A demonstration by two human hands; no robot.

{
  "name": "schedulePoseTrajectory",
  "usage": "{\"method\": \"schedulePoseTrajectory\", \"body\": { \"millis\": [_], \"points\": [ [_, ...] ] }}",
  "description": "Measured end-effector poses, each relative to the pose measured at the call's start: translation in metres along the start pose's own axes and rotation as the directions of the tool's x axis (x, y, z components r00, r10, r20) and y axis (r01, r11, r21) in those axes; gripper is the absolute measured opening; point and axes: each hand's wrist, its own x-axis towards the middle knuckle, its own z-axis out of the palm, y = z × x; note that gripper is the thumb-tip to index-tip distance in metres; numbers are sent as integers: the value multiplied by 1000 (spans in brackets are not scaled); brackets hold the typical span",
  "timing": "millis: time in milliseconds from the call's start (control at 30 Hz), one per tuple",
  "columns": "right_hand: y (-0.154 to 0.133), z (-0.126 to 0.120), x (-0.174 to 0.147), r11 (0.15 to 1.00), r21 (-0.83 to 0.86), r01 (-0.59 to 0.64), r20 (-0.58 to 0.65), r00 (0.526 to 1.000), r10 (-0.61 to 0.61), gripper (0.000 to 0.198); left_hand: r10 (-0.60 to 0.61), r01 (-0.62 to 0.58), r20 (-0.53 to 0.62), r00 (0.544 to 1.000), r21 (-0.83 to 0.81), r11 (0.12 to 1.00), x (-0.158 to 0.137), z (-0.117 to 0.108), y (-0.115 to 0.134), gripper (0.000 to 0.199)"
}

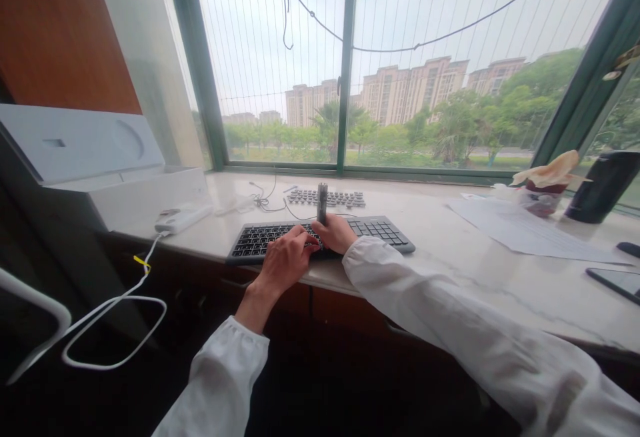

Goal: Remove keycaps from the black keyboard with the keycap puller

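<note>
A dark grey keyboard [257, 240] lies near the counter's front edge. Over its middle, my right hand [337, 231] is closed round a dark, narrow tool [323, 200] that stands upright; its lower end is hidden by my fingers, so its kind does not show. My left hand [290, 253] rests on the keyboard just left of the right one, its fingers bent and thumb and fingertips drawn together by the keys. Whatever those fingertips hold is too small to make out. Behind the keyboard, loose keycaps [343, 198] are laid out in rows.
Thin cables [263, 200] lie behind the keyboard. To the left are a white power strip [183, 218] and an open white box [135, 193]. Paper sheets [520, 230], a dark bottle [603, 187] and a phone [617, 282] lie or stand on the right. A window closes off the back.
</note>
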Motion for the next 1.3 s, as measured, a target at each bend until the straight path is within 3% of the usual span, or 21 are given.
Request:
{"method": "schedulePoseTrajectory", "body": {
  "millis": [133,333,600,800,1300],
  "points": [
    [-1,1,-5,1000,-8,16,-37,999,-17,29,-12,12,4,1000,-39,999,1,0,-3,24],
    [-14,-1,-16,985,-119,128,-88,986,-139,25,55,-50,46,997,-105,993,6,-6,-13,20],
    [-13,1,-14,996,-86,26,-122,992,-36,28,101,-99,0,995,-156,983,6,-4,-14,20],
    [-13,8,-19,966,-213,145,-160,970,-181,23,144,-144,-7,990,-84,986,3,-1,-11,21],
    [-10,11,-29,912,-381,156,-176,955,-237,29,176,-178,39,984,33,984,0,-7,-1,26]
  ]
}}
